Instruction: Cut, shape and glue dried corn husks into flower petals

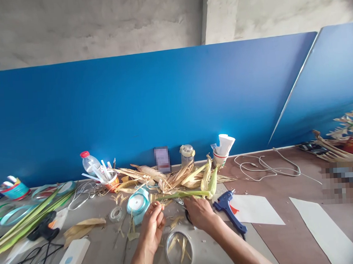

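Note:
My left hand (152,224) is raised over the near part of the table. Its thumb and fingers are pinched together, and a tiny pale bit may show at the fingertips, too small to name. My right hand (199,212) is closed over a pair of scissors (179,202), whose blades point away to the left while a black handle loop shows under the fingers. Just beyond the right hand lies a green corn stalk (184,195), in front of a heap of dry corn husks (181,178). A clear round dish (179,251) with husk scraps sits between my forearms.
A blue glue gun (229,212) lies right of my hand, partly on white paper (259,209). Light-blue ribbon (138,203) and clear tape (116,214) are at left. A black glue gun (45,229), power strip (72,259) and cables lie farther left. A blue partition (163,109) stands behind.

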A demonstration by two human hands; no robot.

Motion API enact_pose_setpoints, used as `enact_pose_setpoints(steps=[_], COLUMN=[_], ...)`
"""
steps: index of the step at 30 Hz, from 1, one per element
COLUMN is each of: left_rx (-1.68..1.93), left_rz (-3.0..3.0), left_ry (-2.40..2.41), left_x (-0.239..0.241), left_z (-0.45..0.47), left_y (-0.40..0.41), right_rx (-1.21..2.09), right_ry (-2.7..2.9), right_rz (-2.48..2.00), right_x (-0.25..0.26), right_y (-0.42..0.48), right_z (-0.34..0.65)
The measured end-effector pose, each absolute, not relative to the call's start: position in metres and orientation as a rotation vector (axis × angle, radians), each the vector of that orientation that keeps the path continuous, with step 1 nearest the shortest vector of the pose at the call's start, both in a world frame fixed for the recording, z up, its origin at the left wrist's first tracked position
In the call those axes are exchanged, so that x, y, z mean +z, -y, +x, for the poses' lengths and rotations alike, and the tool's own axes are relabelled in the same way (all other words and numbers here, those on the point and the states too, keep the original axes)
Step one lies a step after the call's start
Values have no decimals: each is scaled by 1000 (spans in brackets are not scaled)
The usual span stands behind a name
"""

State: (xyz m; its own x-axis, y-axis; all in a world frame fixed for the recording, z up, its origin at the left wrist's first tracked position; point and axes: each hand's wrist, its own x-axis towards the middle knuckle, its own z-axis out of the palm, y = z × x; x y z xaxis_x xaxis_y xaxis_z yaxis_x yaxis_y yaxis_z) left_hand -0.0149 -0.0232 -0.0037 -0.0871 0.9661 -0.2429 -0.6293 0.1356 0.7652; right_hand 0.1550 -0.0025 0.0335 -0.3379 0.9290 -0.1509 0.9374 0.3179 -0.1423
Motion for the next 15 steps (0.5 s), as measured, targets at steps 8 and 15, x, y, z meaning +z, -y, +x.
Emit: enact_pose_setpoints(steps=[8,15], left_rx=[1436,1445], left_rz=[371,310], left_ry=[-898,-852], left_x=[0,0], left_z=[-17,-19], left_y=[24,24], right_rx=[-344,-399], right_ry=[-2503,-2636], right_rz=[1709,1651], right_x=[38,47], right_y=[-9,-9], right_z=[174,192])
